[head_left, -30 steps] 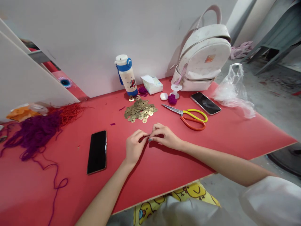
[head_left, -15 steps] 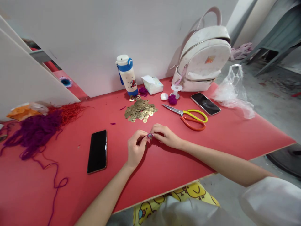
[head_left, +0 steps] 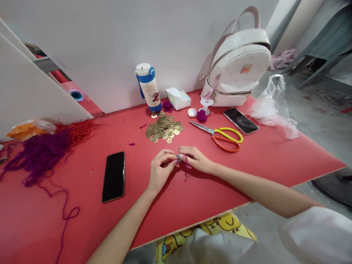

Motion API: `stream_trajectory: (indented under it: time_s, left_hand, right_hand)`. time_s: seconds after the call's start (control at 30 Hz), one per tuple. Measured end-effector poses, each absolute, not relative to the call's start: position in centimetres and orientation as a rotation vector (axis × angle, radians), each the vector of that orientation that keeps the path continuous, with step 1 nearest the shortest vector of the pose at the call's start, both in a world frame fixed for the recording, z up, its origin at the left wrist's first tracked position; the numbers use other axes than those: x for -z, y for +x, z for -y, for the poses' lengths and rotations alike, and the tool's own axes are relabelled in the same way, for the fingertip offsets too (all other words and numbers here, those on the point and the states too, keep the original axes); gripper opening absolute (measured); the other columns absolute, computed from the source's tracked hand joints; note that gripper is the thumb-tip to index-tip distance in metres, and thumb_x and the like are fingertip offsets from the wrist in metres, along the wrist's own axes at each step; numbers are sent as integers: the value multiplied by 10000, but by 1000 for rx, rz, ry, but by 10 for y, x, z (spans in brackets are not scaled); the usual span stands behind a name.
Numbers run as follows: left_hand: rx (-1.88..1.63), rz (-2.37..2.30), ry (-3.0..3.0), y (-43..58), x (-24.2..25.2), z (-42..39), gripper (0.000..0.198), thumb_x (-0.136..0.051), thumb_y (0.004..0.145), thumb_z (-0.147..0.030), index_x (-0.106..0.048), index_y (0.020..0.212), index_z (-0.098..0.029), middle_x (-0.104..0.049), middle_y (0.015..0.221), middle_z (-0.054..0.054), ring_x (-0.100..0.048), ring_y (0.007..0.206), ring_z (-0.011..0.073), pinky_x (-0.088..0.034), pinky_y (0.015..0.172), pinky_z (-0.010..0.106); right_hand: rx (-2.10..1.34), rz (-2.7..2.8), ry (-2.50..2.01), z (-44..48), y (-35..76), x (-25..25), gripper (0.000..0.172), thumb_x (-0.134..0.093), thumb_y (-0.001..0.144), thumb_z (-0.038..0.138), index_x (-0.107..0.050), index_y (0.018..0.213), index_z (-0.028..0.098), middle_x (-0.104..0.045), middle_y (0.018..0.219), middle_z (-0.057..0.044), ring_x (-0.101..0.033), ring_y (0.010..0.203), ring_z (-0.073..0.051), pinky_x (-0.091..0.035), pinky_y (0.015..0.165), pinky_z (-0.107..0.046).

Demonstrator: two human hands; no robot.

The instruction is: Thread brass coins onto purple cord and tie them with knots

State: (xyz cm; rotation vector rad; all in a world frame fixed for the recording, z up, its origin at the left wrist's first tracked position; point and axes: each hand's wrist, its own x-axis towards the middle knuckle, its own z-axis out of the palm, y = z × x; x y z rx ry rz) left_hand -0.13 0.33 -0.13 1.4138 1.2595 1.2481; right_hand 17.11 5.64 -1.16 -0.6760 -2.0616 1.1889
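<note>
Purple thread (head_left: pixel 186 160), hidden a second ago, now loops out where the left hand (head_left: pixel 159 170) and right hand (head_left: pixel 196 160) meet, fingertips pinching it, nearer than the coins (head_left: pixel 164 129).

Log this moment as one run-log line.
left hand: pinching small piece | right hand: pinching same piece, purple thread trailing | nearby: coin pile, scissors, phone | surface: red table
</note>
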Motion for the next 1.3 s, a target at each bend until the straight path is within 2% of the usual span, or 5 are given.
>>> stream_trajectory:
  time_s: [0.27, 0.47, 0.63, 0.8, 1.3]
  left_hand:
    - [-1234, -1132, 1159, -2, 2, -1, 228, -788, 713, -347, -701, 661, -143, -661, 1179, 117, -507, 414, 24, -437, 393, 216]
    - [-1385, -1278, 1103, 3, 3, 1, 165, -770, 699, -288, -691, 647, -153, -734, 782, 62, -660, 608, 141, -542, 537, 234]
    - [-1412, -1493, 1206, 1, 6, -5, 67, -718, 694, -220, -700, 669, -160, -747, 760, 55, -703, 713, 173, -565, 677, 263]
    - [-1353, -1533, 1200, -2, 10, -6, 110, -717, 719, -270, -706, 698, -163, -751, 778, 61, -698, 688, 171, -554, 639, 257]
    - [-1120, -1476, 1313, 0, 10, -4, 135, -694, 752, -277, -757, 798, -167, -769, 795, 70, -726, 768, 217, -569, 665, 273]
  right_hand:
    - [-1144, 2124, -692, -56, 170, 17, 405, -362, 1017, 426, -483, 713, 188, -512, 706, 2, -471, 623, -123, -368, 618, -243]
    - [-771, 2417, -592, -47, 169, 19, 266, -366, 1005, 274, -580, 883, 172, -628, 811, -65, -526, 657, -152, -357, 607, -255]
    - [-600, 2440, -454, -41, 170, 14, 198, -389, 965, 175, -576, 897, 183, -622, 818, -58, -525, 681, -154, -370, 612, -258]
    - [-442, 2319, -535, -42, 172, 12, 153, -467, 917, 153, -607, 874, 196, -624, 987, -103, -529, 842, -199, -428, 692, -305]
    - [-1211, 1720, -826, -52, 169, 17, 398, -389, 1007, 459, -557, 760, 196, -617, 710, -15, -586, 659, -142, -470, 677, -272]
